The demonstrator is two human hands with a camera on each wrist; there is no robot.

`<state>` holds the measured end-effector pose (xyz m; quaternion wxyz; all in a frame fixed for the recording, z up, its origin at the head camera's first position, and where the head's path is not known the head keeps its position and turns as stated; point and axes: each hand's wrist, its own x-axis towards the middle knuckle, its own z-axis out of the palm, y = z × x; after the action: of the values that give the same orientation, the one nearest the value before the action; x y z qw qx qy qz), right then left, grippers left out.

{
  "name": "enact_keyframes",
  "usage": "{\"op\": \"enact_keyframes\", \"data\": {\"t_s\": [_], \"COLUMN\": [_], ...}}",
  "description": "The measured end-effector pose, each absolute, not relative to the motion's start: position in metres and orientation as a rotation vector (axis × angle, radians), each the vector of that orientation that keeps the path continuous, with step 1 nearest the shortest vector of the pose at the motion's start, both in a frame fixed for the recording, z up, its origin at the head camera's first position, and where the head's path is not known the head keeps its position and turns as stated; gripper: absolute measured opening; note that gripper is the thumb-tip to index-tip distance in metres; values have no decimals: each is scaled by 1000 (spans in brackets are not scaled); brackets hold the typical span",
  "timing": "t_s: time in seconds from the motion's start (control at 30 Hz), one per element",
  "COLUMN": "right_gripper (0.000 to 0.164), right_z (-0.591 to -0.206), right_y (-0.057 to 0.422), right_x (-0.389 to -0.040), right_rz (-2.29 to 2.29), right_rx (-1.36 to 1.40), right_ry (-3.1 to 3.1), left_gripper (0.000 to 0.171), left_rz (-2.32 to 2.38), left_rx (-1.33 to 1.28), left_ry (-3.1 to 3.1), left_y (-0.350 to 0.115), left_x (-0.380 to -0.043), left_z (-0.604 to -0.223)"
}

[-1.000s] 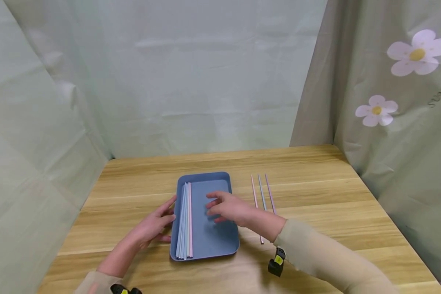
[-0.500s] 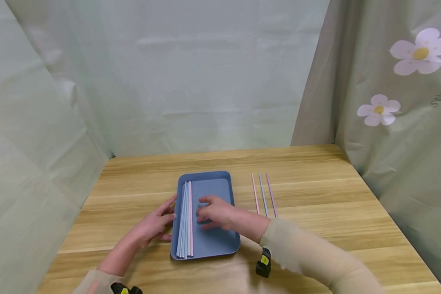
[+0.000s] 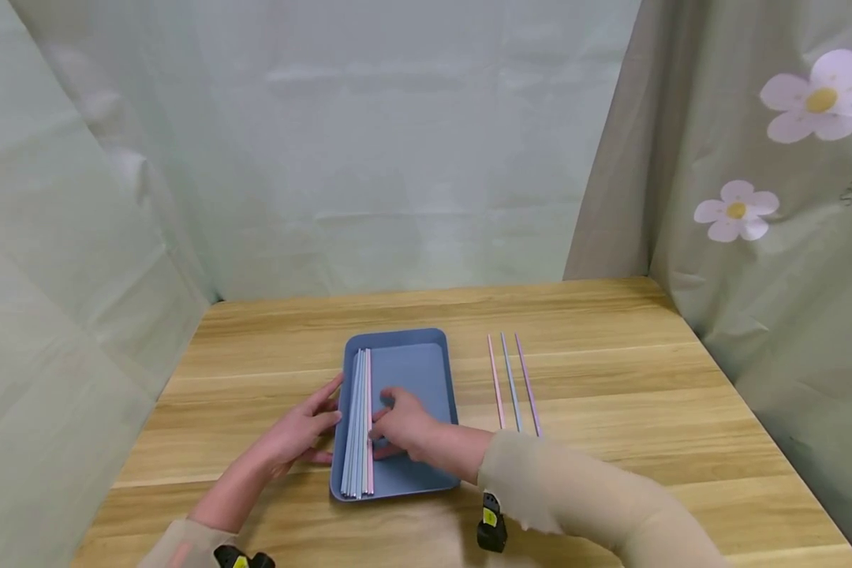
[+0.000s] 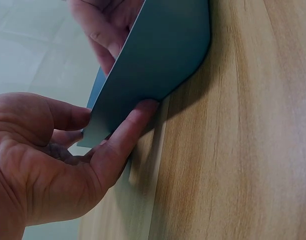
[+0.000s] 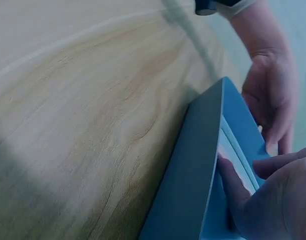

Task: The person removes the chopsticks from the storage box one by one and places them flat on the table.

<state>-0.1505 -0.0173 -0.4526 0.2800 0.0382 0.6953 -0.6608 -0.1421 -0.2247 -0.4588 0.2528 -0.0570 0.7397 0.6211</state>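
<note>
A blue rectangular tray [image 3: 412, 371] lies on the table with several pastel chopsticks [image 3: 357, 426] bunched along its left side. My left hand [image 3: 294, 434] rests against the tray's left wall, its fingers touching the wall and rim, as the left wrist view also shows. Over the tray, my right hand [image 3: 406, 426] reaches to the chopsticks, fingertips at the pink one on the bunch's right edge. In the right wrist view its thumb and a finger are spread apart over the light sticks [image 5: 237, 155]; whether they press on them is hard to tell.
Right of the tray, a pink chopstick [image 3: 495, 383], a blue one [image 3: 511, 383] and a purple one [image 3: 528, 383] lie apart on the wooden table [image 3: 610, 379]; the right forearm covers their near ends. Pale curtains [image 3: 426, 158] stand behind and at both sides.
My right hand has moved left and nearer to me inside the tray, from the bare part to the bunched chopsticks. The left hand and the tray have stayed put.
</note>
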Motion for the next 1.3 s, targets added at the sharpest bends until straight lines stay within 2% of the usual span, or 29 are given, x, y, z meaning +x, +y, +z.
{"op": "enact_keyframes", "data": {"t_s": [0.27,0.53,0.73,0.97,1.3], "right_gripper": [87,85,87,82,87], "right_z": [-465,-473,-467,-463,-460], "right_y": [-32,-35,-34,-28,-9], "right_x": [-153,-154,-152,-151,-154], "right_rz": [-1595,-1507,-1585,-1679,-1774], "right_rx": [-9,-173,-124,-71,-32], "right_ry": [2158,2312,2242,2154,2025], "left_gripper": [67,68,68,67,67], "left_rz": [1680,1684,1665,1669,1675], "left_rx": [-141,-125,-138,-150,-169], "left_ry": [2017,2010,2029,2034,2046], "left_y": [-225,-224,-224,-224,-223], "left_x": [-141,-142,-142,-142,-141], "left_z": [-457,-456,-457,-458,-460]}}
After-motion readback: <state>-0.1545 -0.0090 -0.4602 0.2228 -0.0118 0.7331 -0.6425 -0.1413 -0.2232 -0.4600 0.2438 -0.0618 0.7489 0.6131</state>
